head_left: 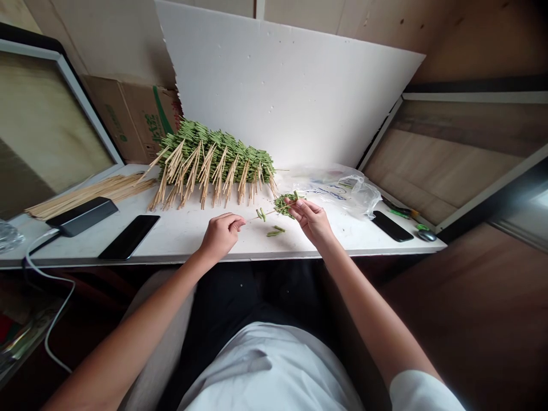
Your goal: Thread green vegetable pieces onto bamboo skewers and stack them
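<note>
Left hand (220,233) grip pinches bamboo skewer (257,216); right hand (312,220) grip pinches green bean pieces (286,203); loose pieces (275,231) on bench (180,234).

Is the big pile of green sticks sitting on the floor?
No, the pile of green skewers lies on the white table, against the white board.

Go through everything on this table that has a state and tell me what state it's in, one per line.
left hand: closed on a skewer
right hand: holding green bean pieces
finished skewers: stacked in a pile
bare sticks: loose bundle, lying flat
phone: screen dark
plastic bag: crumpled, open
</note>
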Motion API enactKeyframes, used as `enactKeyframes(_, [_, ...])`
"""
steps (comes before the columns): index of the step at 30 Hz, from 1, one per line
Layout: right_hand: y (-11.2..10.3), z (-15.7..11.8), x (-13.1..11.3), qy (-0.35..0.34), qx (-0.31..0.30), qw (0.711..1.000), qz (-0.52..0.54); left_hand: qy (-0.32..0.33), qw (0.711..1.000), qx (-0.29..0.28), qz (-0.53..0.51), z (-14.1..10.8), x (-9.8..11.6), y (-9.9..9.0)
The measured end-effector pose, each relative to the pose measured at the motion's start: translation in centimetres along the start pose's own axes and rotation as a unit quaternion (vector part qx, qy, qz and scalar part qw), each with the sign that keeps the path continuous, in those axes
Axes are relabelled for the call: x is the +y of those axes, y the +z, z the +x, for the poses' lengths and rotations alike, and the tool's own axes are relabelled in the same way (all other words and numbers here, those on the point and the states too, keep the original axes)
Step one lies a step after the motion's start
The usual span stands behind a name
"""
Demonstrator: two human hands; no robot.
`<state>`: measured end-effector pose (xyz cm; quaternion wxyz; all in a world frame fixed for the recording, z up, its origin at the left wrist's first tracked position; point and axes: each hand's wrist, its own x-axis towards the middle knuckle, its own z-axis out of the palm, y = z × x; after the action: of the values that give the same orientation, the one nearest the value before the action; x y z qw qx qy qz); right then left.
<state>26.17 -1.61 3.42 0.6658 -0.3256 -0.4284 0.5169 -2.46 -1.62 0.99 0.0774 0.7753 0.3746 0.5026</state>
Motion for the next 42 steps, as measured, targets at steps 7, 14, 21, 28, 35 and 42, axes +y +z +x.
enactKeyframes(7, [1.4, -1.1, 0.5, -0.013, 0.005, 0.999, -0.030, -0.017, 1.000, -0.001, -0.008, -0.5, 0.5, 0.6])
enactKeyframes(14, [4.3, -3.1, 3.9, 0.021, -0.019, 0.999, -0.042, -0.002, 0.999, 0.031, -0.021, -0.7, 2.9, 1.2])
enactKeyframes(21, [1.2, -1.1, 2.4, -0.009, -0.077, 0.987, -0.141, -0.072, 0.996, 0.022, -0.046, -0.2, 1.3, 0.8])
enactKeyframes(28, [-2.6, 0.4, 3.8, -0.139, -0.078, 0.859, -0.487, -0.116, 0.991, -0.002, -0.062, -0.3, -0.5, 1.3])
enactKeyframes(35, [-2.4, 0.3, 5.0, -0.145, -0.086, 0.816, -0.553, -0.110, 0.992, -0.011, -0.063, -0.4, -0.4, 1.4])
enactKeyframes(42, [-2.2, 0.7, 3.4, -0.098, -0.020, 0.919, -0.382, -0.106, 0.992, -0.011, -0.061, -0.4, -0.2, 1.3])
